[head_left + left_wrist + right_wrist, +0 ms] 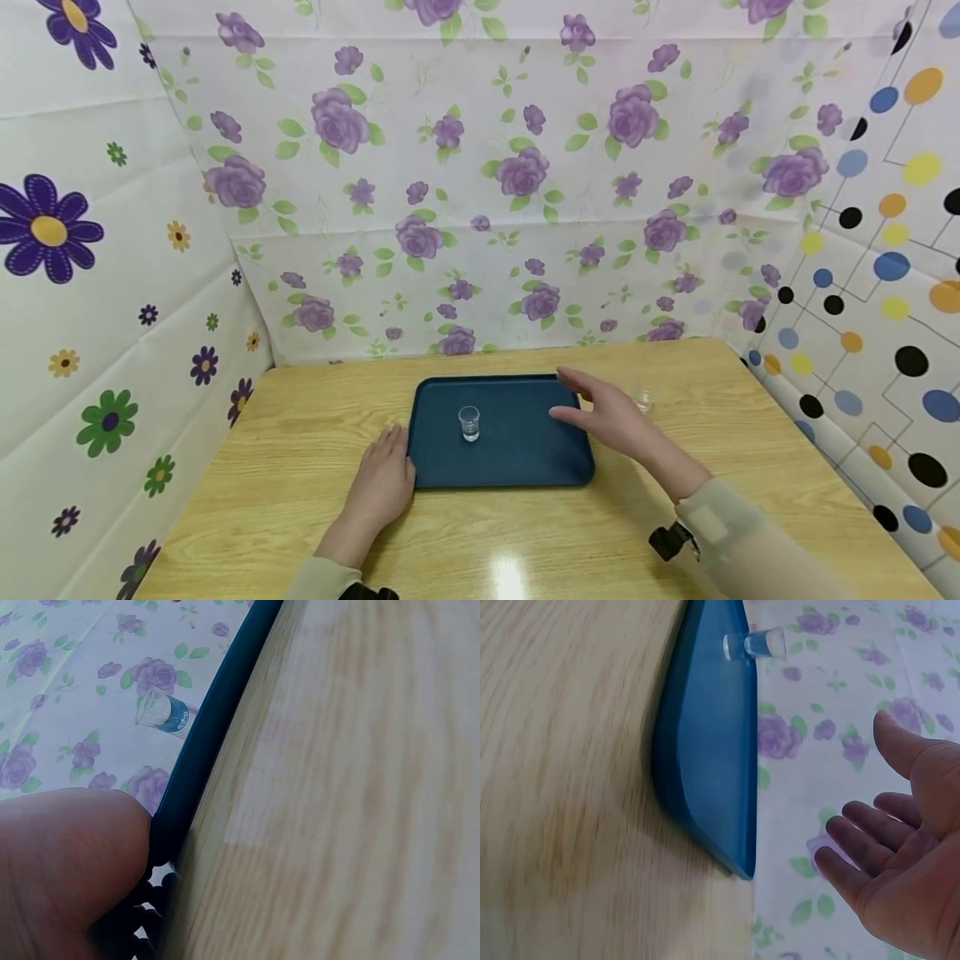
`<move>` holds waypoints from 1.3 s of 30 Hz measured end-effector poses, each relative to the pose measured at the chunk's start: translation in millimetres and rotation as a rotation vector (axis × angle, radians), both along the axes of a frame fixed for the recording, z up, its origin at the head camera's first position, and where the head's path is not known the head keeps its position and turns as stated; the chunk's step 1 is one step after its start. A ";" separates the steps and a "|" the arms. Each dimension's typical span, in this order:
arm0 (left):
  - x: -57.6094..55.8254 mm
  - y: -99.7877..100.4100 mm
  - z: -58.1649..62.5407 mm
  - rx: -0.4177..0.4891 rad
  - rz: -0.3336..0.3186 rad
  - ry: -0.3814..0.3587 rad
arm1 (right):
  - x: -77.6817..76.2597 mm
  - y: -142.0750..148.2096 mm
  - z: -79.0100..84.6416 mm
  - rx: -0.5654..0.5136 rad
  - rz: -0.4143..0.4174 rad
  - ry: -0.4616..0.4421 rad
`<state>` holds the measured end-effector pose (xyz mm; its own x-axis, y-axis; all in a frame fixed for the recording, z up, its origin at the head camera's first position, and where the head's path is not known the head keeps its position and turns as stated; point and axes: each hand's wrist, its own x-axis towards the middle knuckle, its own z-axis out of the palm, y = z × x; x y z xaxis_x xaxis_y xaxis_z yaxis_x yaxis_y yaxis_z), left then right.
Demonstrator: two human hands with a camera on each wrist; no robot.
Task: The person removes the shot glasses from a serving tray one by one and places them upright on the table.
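Note:
A small clear shot glass [469,423] stands upright on a dark blue tray [517,467], left of its middle. My left hand [382,475] rests on the table along the tray's left edge, fingers extended toward the back. In the left wrist view, that hand [75,862] is right at the tray's rim [210,727]. Over the tray's right edge hovers my right hand [603,412], thumb and fingers apart and nothing between them. The right wrist view shows its palm [915,877] with the fingers loosely bent. Just beyond it, a second clear glass [643,400] is on the table, partly hidden.
The tray lies on a light wooden table [300,417]. A flowered cloth [465,183] hangs along the back edge. Patterned cloths stand at the left [112,333] and the right [862,317]. Each wrist carries a black camera mount [671,540].

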<state>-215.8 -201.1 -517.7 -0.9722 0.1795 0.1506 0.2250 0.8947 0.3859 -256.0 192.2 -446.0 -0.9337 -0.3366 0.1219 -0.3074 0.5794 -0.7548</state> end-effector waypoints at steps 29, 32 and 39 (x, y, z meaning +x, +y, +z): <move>-0.2 -0.9 -0.7 -0.004 -0.003 0.012 | -11.4 -67.8 -19.7 0.055 0.053 -0.043; 0.0 -0.9 -0.1 -0.001 -0.003 0.011 | -12.3 -74.4 -20.9 0.059 0.056 -0.034; -0.3 -0.1 0.6 -0.001 0.003 0.001 | -14.4 -85.9 -25.3 0.066 0.079 -0.033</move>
<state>-216.1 -201.2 -517.1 -0.9724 0.1769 0.1519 0.2230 0.8958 0.3844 -270.3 106.2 -471.2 -0.9070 -0.4160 0.0663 -0.3297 0.6031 -0.7263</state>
